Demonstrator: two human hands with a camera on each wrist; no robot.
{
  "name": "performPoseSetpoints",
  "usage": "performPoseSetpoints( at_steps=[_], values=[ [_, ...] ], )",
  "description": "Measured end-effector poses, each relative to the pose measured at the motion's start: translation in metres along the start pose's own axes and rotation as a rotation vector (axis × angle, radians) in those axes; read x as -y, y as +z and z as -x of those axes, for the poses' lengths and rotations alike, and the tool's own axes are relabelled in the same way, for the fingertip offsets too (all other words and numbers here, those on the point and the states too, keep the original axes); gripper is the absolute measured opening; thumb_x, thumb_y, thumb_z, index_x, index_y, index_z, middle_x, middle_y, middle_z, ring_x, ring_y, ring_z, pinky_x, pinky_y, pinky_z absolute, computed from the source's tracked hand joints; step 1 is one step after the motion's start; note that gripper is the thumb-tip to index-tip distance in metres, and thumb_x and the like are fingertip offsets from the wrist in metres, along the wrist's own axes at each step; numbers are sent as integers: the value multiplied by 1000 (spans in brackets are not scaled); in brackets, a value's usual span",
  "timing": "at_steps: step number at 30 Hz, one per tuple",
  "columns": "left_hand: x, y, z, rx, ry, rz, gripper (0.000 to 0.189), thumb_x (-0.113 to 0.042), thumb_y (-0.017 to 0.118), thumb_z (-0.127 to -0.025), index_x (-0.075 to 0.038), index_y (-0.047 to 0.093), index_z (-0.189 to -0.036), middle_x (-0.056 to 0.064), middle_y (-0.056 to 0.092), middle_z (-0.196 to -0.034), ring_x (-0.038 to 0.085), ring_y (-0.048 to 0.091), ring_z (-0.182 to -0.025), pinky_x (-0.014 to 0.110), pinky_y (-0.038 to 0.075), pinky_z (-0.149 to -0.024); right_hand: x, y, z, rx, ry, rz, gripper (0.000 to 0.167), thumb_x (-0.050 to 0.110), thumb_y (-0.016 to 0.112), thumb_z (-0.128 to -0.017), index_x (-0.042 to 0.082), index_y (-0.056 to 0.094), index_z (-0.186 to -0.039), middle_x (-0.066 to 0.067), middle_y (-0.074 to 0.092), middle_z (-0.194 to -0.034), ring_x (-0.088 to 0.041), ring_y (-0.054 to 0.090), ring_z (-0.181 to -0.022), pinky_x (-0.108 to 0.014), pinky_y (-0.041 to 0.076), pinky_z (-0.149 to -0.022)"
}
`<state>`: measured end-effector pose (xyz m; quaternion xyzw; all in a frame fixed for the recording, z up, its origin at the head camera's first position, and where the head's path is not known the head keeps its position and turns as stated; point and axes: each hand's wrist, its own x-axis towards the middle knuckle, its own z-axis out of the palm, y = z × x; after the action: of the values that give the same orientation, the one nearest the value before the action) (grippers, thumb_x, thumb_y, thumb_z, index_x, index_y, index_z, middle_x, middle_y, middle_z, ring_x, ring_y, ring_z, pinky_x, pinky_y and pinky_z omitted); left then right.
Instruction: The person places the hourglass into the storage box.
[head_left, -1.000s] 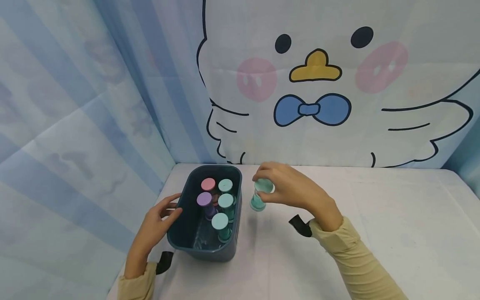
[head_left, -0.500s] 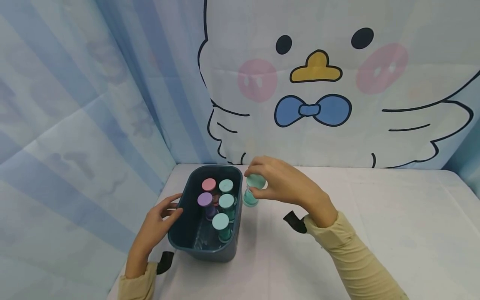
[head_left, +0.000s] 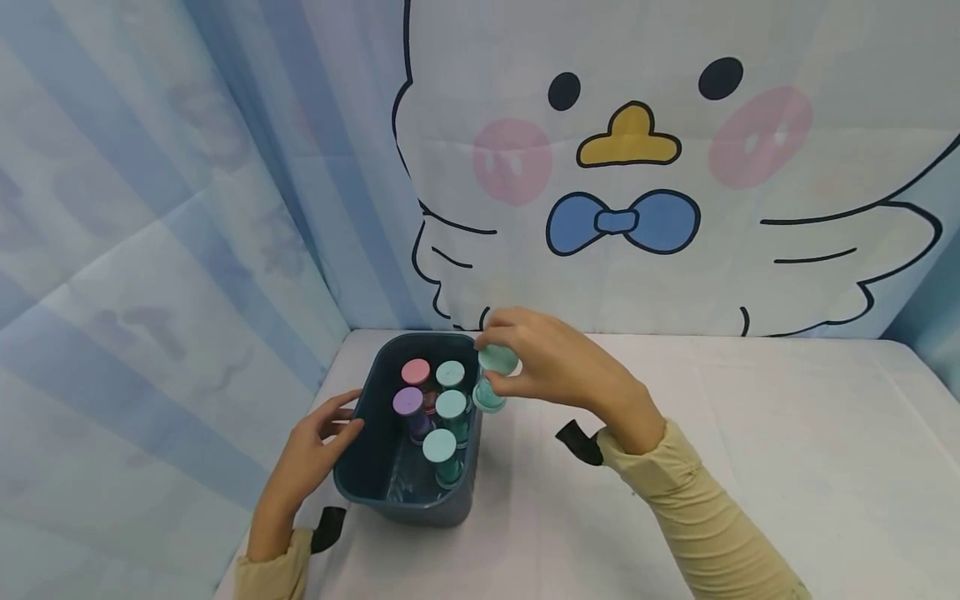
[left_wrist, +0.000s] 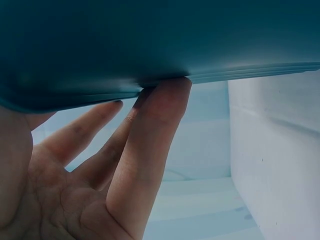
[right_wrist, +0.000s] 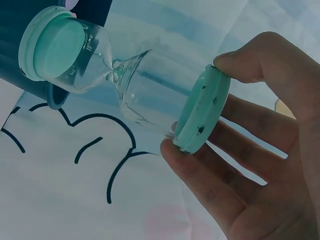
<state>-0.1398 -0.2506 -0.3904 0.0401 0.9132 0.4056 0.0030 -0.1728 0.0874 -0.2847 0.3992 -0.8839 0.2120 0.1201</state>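
Note:
My right hand (head_left: 551,354) pinches a mint-green sand timer (head_left: 489,400) by its top cap, above the right rim of a dark blue bin (head_left: 431,510). In the right wrist view, thumb and fingertips hold one green cap (right_wrist: 206,110); the clear glass tapers at a narrow neck, and green sand (right_wrist: 60,47) lies at the far end. My left hand (head_left: 311,446) rests its fingertips against the bin's left side, fingers fairly straight (left_wrist: 155,135) in the left wrist view. Inside the bin stand a pink timer (head_left: 416,372), a purple timer (head_left: 409,403) and three mint-green ones (head_left: 441,447).
A white-covered table (head_left: 675,467) lies under the bin and stretches to the right. Behind it hangs a cloth (head_left: 615,283) printed with a cartoon bird. A blue and white curtain (head_left: 150,292) closes off the left side.
My right hand has carried the mint-green sand timer left and slightly up, from beside the bin to its right rim. My left hand and the bin have stayed in place.

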Motion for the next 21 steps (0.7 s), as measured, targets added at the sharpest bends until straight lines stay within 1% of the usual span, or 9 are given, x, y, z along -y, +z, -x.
performPoseSetpoints(
  at_steps=[4,11,17,21],
  values=[
    [0,0,0,0,-3,2,53,-32,60,-100,-12,46,-147,20,60,-132,37,61,-115,56,50,-98,4,0,-5,-7,-13,0,27,19,75,-84,7,74,-108,-3,67,-106,-16,62,-97,-30,55,-86],
    [1,0,2,-8,-8,-3,53,-32,60,-100,-11,46,-147,20,59,-132,36,61,-115,55,50,-98,11,7,-12,-13,-48,-5,25,20,74,-86,8,74,-107,-3,67,-107,-17,62,-100,-29,55,-88],
    [-1,0,1,-5,-9,-1,52,-31,60,-100,-12,46,-147,20,60,-132,36,61,-115,54,50,-98,14,13,-16,-23,-65,-8,25,21,73,-87,8,74,-108,-2,67,-105,-16,61,-97,-28,54,-85],
    [-2,1,0,-1,-15,6,52,-30,60,-100,-12,46,-147,20,60,-132,36,61,-115,54,50,-98,16,15,-18,-28,-78,-12,25,22,73,-87,8,74,-108,-2,67,-106,-16,62,-98,-28,54,-86]
  ],
)
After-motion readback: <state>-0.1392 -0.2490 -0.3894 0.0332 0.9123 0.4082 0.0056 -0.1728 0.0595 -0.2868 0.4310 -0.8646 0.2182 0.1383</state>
